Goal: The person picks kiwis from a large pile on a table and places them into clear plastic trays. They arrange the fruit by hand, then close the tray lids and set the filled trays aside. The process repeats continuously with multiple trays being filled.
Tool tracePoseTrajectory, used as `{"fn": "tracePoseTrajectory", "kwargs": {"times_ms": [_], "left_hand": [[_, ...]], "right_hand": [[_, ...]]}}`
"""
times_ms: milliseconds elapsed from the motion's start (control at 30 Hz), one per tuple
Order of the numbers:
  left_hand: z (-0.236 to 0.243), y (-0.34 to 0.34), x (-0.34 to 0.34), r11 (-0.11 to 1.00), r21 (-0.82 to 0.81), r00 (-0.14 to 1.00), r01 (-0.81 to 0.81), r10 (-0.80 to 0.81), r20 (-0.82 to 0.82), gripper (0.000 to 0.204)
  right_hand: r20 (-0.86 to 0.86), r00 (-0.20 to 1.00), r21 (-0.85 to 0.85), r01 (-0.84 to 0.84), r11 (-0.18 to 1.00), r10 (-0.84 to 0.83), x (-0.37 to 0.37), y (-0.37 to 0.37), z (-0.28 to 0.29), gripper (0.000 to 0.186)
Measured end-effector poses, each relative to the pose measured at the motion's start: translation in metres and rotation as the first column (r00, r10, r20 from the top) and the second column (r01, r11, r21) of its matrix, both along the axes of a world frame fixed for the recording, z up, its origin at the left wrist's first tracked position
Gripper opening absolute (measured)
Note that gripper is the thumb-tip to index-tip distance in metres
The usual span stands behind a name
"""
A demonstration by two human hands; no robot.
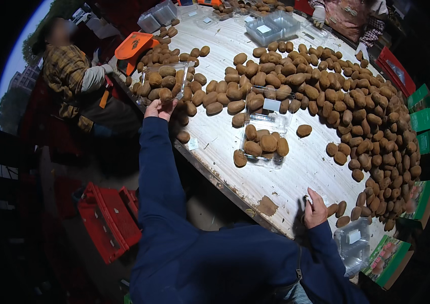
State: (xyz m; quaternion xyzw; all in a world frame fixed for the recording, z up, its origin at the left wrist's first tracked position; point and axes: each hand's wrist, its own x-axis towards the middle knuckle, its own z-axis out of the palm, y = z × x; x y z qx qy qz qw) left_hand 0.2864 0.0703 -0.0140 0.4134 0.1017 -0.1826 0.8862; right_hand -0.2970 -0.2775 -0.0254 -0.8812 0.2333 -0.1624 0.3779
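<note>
My left hand (160, 109) reaches to the near edge of a clear plastic box (183, 81) filled with brown kiwis. Its fingers are closed around a kiwi (165, 95) at that edge; the fingertips are partly hidden. My right hand (316, 209) hovers by the front edge of the table, fingers stretched and apart, holding nothing. A few kiwis (342, 208) lie just right of it. Between the hands, an opened clear clamshell box (271, 120) has several kiwis (268, 143) in its near half. A label shows on its far half.
A large heap of kiwis (372, 121) covers the right of the white table (235, 177). Empty clear boxes (351, 240) sit at the near right, others (271, 28) at the back. Green cartons (386, 261) line the right edge. Two people work across the table; a red crate (109, 220) stands lower left.
</note>
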Motion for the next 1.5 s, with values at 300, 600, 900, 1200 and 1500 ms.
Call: {"fn": "tracePoseTrajectory", "kwargs": {"times_ms": [300,600,900,1200,1500], "left_hand": [[-0.072,0.008,0.029,0.953,0.121,0.9,-0.279,0.303,-0.313,0.017],[-0.053,-0.014,0.003,0.137,0.934,0.888,-0.33,0.382,0.257,0.052],[-0.104,0.029,0.02,0.157,0.964,0.972,-0.213,0.132,0.193,0.033],[-0.088,0.007,-0.071,0.608,0.767,0.974,-0.204,0.044,0.224,0.052],[-0.059,-0.188,-0.354,0.521,0.627,0.655,0.579,-0.755,0.023,0.026]], "right_hand": [[-0.04,0.999,-0.004,0.014,1.0,-0.014,-0.008,0.002,-0.007,0.036],[-0.045,0.998,-0.016,0.046,0.999,-0.047,-0.001,0.005,-0.011,0.031],[-0.002,0.998,-0.073,0.067,0.995,-0.068,-0.007,0.007,0.0,0.029],[-0.142,0.9,0.872,0.311,0.378,-0.412,-0.047,-0.005,0.006,0.029],[-0.149,0.834,0.856,0.378,0.353,-0.531,-0.143,-0.012,0.045,0.024]]}}
